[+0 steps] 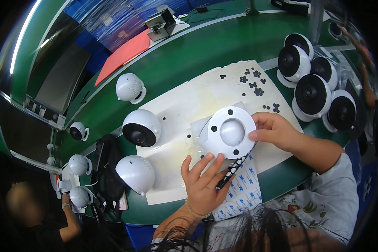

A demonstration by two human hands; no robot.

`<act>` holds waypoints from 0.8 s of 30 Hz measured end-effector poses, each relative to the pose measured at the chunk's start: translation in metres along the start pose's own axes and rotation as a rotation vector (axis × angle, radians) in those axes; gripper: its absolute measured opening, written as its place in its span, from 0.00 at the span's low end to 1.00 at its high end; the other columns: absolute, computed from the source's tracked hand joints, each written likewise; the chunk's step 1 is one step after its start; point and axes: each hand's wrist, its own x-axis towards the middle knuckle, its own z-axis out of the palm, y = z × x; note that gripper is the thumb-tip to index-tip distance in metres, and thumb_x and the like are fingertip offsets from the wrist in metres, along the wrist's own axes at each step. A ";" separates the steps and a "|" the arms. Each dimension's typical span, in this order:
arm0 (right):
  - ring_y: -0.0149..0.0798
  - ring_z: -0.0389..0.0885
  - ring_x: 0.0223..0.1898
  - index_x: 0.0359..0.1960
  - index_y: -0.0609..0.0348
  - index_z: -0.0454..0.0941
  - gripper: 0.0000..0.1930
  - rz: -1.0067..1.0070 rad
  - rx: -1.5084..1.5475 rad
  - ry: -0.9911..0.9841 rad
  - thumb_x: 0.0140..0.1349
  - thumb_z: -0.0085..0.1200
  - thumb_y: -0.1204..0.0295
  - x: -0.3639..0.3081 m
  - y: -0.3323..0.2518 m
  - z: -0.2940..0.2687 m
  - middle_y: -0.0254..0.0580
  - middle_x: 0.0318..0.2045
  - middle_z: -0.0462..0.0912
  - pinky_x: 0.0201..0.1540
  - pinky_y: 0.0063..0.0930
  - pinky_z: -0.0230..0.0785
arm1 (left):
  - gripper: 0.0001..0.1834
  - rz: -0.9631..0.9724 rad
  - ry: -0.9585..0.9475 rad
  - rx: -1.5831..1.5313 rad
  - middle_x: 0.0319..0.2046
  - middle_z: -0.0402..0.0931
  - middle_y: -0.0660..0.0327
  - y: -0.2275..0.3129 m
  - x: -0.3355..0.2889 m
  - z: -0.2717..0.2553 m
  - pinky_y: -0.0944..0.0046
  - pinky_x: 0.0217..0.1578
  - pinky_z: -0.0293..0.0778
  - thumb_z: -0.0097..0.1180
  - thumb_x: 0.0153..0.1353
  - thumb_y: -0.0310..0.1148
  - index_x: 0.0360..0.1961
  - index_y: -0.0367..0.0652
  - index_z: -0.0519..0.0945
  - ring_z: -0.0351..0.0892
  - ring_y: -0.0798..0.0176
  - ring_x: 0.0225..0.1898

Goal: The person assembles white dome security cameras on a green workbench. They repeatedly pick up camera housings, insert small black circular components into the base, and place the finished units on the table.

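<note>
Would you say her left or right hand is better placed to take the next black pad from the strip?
Probably the left hand: its fingers lie on the pad strip, while the right hand grips the white camera base.

Twelve white dome cameras (pixel 142 128), one black bag (pixel 107 168), one pad strip (pixel 235 168).

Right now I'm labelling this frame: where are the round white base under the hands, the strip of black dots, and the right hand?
round white base (pixel 232 131): head view, central dome.
strip of black dots (pixel 233 169): head view, mid-strip.
right hand (pixel 273 130): head view, back of hand.
</note>
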 end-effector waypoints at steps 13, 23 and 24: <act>0.34 0.75 0.32 0.38 0.58 0.75 0.10 -0.425 -0.795 0.549 0.54 0.49 0.74 0.177 0.022 -0.053 0.36 0.28 0.77 0.35 0.26 0.67 | 0.10 -0.011 0.017 -0.212 0.48 0.72 0.59 -0.015 0.005 0.003 0.49 0.53 0.55 0.63 0.41 0.29 0.25 0.43 0.75 0.67 0.55 0.49; 0.43 0.76 0.40 0.39 0.56 0.76 0.13 0.010 -1.976 0.136 0.49 0.48 0.75 0.266 0.069 -0.045 0.42 0.34 0.78 0.38 0.34 0.69 | 0.21 0.101 -0.084 -0.408 0.46 0.71 0.57 -0.022 0.002 0.010 0.52 0.47 0.63 0.59 0.39 0.27 0.39 0.40 0.73 0.70 0.54 0.45; 0.44 0.76 0.40 0.38 0.56 0.76 0.13 0.152 -1.978 0.095 0.50 0.48 0.75 0.276 0.074 -0.043 0.43 0.35 0.78 0.38 0.33 0.69 | 0.22 0.088 -0.128 -0.466 0.45 0.71 0.57 -0.021 0.001 0.013 0.53 0.46 0.63 0.59 0.39 0.27 0.40 0.40 0.72 0.69 0.54 0.45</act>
